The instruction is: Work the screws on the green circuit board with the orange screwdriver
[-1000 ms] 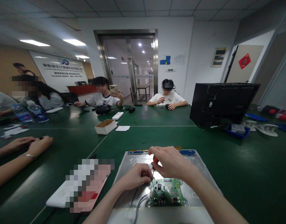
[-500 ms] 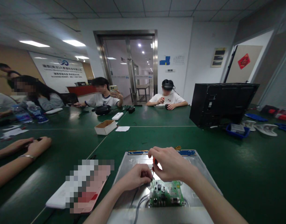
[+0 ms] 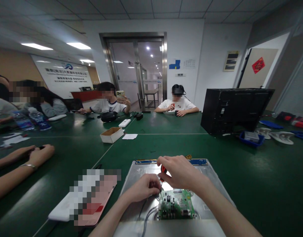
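Note:
My right hand (image 3: 179, 171) grips a small screwdriver (image 3: 163, 170) with a red and black handle, held upright with its shaft pointing down. The tip meets the upper left corner of a green circuit board (image 3: 177, 204). Pinched fingers of my left hand (image 3: 147, 187) are at the lower shaft beside that corner; what lies between them is hidden. The board rests on a silver metal panel (image 3: 210, 197) with a blue strip board (image 3: 199, 161) along its far edge. Grey cables (image 3: 147, 220) run from the board's left side.
Two phones, one white (image 3: 61, 209) and one pink (image 3: 109, 191), lie left of the panel. Beyond are a small open box (image 3: 111, 135), a black computer case (image 3: 235, 108) and a blue tray (image 3: 251, 139). A neighbour's hands (image 3: 41, 156) rest at the left; other people sit around the table.
The fingers of my right hand have shifted slightly on the screwdriver, showing more of its handle. My left hand and the circuit board stay in place. A person at far left has moved.

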`<state>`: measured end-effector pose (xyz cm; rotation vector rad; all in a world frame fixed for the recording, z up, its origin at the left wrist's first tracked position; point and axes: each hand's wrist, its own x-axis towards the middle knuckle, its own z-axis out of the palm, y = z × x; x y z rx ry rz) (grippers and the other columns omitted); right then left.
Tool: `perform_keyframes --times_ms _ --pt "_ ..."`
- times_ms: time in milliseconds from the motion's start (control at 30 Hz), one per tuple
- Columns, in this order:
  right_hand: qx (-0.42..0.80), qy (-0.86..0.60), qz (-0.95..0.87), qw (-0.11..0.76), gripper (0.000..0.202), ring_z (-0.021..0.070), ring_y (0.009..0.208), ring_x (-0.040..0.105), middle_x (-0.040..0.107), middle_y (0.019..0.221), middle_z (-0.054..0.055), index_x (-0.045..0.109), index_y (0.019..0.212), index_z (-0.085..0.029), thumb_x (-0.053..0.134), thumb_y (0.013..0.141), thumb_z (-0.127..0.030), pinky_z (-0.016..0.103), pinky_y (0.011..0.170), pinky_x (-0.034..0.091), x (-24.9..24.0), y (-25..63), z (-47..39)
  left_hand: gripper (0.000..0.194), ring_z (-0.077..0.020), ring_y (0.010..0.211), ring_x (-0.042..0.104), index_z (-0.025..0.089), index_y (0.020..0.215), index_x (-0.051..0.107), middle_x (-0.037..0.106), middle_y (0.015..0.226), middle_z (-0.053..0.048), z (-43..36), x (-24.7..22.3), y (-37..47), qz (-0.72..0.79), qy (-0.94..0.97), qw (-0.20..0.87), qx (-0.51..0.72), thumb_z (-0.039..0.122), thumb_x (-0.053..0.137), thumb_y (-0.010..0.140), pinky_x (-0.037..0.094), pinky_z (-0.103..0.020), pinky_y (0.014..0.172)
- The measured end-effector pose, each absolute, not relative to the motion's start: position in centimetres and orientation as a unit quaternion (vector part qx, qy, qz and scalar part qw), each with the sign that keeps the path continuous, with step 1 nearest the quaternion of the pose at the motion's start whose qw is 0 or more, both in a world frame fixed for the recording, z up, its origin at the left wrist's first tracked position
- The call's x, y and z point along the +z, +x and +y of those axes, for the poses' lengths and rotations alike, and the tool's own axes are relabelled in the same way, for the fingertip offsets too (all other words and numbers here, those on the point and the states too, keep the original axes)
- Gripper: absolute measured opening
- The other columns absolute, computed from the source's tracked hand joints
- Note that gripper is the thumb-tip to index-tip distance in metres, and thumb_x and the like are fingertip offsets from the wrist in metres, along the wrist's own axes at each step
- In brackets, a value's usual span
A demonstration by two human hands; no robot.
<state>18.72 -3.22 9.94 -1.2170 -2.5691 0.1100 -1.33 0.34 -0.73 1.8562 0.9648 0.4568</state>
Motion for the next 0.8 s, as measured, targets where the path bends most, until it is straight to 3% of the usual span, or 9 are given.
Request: perform_keyframes --times_ms 300,600,800 --pt "0.009 -0.437 -0.89 0.131 0.012 0.0208 0.078 0.072 0.078 0.093 0.002 0.059 0.098 -0.02 0.066 0.093 -0.029 0.028 0.055 0.024 10.06 18.47 -3.32 0.007 -0.0135 0.064 0.051 0.016 0.068 0.063 0.057 0.066 0.003 0.16 -0.65 -1.23 0.399 0.76 0.48 0.181 0.013 0.058 0.065 0.04 -0.023 0.063" --pt "-0.037 -0.476 -0.871 0.112 0.026 0.0247 0.074 0.073 0.077 0.081 0.007 0.066 0.096 -0.02 0.057 0.098 -0.045 0.028 0.056 0.032 9.84 17.84 -3.39 0.012 -0.0157 0.072 0.057 0.016 0.077 0.068 0.065 0.076 0.001 0.32 -0.69 -1.34 0.409 0.759 0.478 0.169 0.013 0.061 0.068 0.045 -0.024 0.068" --pt "-0.025 -0.463 -0.877 0.126 0.019 0.0229 0.074 0.072 0.077 0.084 0.005 0.064 0.094 -0.02 0.056 0.098 -0.037 0.028 0.057 0.032 9.61 17.72 -3.38 0.013 -0.0155 0.071 0.057 0.016 0.079 0.067 0.065 0.076 0.001 0.45 -0.98 -1.34 0.409 0.756 0.483 0.167 0.015 0.061 0.068 0.045 -0.023 0.064"
